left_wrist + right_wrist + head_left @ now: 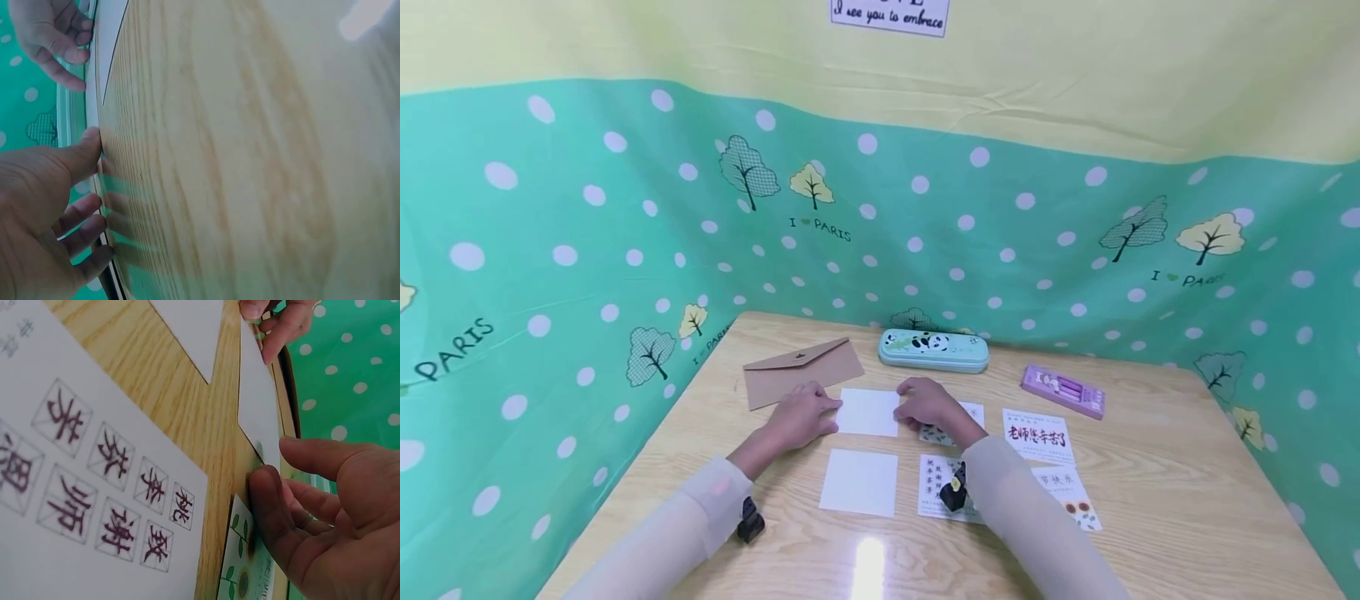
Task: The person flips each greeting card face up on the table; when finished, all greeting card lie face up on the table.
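A blank white card (pixel 867 412) lies flat on the table between the two hands. My left hand (pixel 803 415) is at its left edge, its fingertips on or very near that edge. At the right edge is my right hand (pixel 927 405), thumb and fingers loosely bent beside the card's corner; contact is hard to make out. In the left wrist view the left hand (pixel 44 206) has its thumb and fingers spread apart. A second blank card (pixel 859 483) lies just below the first. The right forearm partly covers a sunflower card (pixel 936 435) and a card with handwritten characters (pixel 932 492).
A brown envelope (pixel 805 375) lies behind the left hand. Farther back sit a light-blue panda pencil case (pixel 934 350) and a purple pen box (pixel 1063 391). Two more printed cards lie at right, one with large red characters (pixel 1037 435). Polka-dot cloth (pixel 850 275) hangs behind the table.
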A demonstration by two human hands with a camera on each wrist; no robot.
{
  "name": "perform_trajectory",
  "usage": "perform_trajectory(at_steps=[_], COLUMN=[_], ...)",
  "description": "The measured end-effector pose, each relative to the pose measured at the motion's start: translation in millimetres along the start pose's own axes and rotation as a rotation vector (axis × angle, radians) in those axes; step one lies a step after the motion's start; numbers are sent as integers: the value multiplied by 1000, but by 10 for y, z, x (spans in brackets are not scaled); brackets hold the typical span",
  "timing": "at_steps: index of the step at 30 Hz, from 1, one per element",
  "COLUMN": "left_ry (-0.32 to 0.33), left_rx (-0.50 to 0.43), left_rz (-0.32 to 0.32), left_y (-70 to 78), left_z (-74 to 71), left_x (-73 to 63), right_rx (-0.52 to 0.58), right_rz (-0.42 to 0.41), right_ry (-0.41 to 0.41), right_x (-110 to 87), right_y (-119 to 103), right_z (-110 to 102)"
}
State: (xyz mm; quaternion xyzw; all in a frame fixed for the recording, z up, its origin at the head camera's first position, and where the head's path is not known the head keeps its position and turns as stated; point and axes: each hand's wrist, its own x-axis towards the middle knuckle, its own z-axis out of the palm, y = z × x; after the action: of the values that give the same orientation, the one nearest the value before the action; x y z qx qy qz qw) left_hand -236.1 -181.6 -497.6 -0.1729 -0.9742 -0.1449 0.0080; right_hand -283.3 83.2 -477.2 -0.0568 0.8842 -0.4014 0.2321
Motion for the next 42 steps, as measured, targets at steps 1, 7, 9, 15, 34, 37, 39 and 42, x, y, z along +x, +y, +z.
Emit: perform_trajectory(at_steps=[1,7,9,15,34,37,39,42], left_ry=[-3,-23,-25,-25,197,183,166,144], left_rx=[6,15,14,29,-83,-104,-116,-124], left_rz=[-2,-17,-17,-34,34,34,37,52], left_y=[3,15,17,23,66,59,56,61], left_z=[7,24,21,-2,-6,-1,3,-2], left_x=[6,14,15,44,226,261,276,285], right_rx=[14,53,45,-88,34,25,18,-13], right_rz=[6,15,9,-105,-400,-407,-391,-375], right_ry=[5,37,51,116,232,235,229,216], right_x=[6,44,48,29,-173,-213,-241,-260], right_y=[4,13,10,-13,30,59,78,107], right_z=[-4,16,27,24,-140,-127,-115,-88])
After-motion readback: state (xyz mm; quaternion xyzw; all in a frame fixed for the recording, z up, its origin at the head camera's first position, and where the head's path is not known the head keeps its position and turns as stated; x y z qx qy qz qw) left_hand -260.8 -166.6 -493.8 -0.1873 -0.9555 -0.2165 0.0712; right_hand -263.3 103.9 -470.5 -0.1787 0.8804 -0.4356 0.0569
